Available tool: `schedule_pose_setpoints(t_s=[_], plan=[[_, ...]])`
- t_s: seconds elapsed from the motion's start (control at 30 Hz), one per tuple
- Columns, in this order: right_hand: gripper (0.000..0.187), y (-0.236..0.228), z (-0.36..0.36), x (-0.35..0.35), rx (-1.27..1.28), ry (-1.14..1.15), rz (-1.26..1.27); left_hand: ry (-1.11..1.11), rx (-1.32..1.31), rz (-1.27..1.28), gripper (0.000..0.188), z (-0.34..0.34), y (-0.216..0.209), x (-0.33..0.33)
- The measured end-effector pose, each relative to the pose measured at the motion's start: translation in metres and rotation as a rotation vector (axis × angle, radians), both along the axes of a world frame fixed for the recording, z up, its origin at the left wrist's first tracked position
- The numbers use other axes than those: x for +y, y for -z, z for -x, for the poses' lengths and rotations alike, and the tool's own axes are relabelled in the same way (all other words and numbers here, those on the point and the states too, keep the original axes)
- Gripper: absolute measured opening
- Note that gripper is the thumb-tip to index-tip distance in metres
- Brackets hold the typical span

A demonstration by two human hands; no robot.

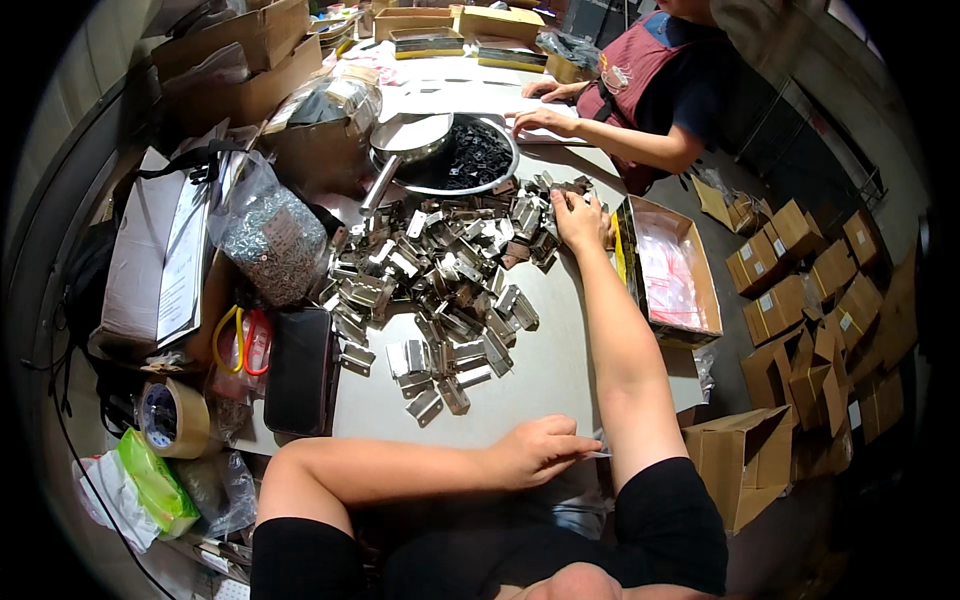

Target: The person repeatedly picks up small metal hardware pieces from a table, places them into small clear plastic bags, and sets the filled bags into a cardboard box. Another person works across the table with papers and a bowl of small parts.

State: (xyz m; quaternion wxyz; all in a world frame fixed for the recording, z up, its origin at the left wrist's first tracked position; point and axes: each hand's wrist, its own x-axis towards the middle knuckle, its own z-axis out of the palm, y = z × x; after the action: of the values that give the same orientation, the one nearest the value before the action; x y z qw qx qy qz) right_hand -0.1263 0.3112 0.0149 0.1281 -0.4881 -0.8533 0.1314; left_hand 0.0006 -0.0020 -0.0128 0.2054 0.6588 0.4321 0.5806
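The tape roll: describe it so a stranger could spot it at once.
Start at the grey table with its heap of metal brackets and go to its near left corner, past the flat black phone. There the tape roll lies tilted by a green packet. It is the only ring there: tan, with a dark hollow core.

Packing workshop, metal brackets [440,290] heaped on table [560,370], cardboard boxes [800,300] stacked around
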Motion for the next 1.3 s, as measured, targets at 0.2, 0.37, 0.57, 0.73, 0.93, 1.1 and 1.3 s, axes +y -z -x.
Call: schedule_pose_setpoints(t_s=[0.2, 0.37, 0.57, 0.73, 0.93, 1.1, 1.3], plan=[[0.058, 0.000, -0.025, -0.043, 0.012, -0.215, 0.002, 0.080, -0.163, 0.011, 0.027, -0.005, 0.006, 0.005], [0.070, 0.030, -0.084, -0.084, 0.142, -0.564, -0.041, 0.085, -0.118, 0.209, 0.012, 0.001, 0.003, 0.001], [0.057, -0.006, -0.163, -0.133, 0.383, -0.779, -0.001, 0.063, -0.268, 0.308, 0.011, 0.011, 0.000, 0.011], [0.032, -0.065, -0.239, -0.160, 0.424, -0.752, 0.255, 0.010, -0.252, 0.319, 0.013, 0.012, 0.003, 0.007], [0.035, -0.085, -0.275, -0.205, 0.103, -0.844, 0.144, -0.102, -0.306, 0.358, 0.014, 0.010, -0.009, 0.005], [0.044, -0.093, -0.280, -0.217, 0.028, -0.803, 0.095, -0.148, -0.254, 0.365, 0.013, 0.007, -0.012, 0.000], [0.046, -0.095, -0.279, -0.227, -0.032, -0.840, 0.297, -0.114, -0.086, 0.318, 0.029, 0.008, -0.003, -0.001]])
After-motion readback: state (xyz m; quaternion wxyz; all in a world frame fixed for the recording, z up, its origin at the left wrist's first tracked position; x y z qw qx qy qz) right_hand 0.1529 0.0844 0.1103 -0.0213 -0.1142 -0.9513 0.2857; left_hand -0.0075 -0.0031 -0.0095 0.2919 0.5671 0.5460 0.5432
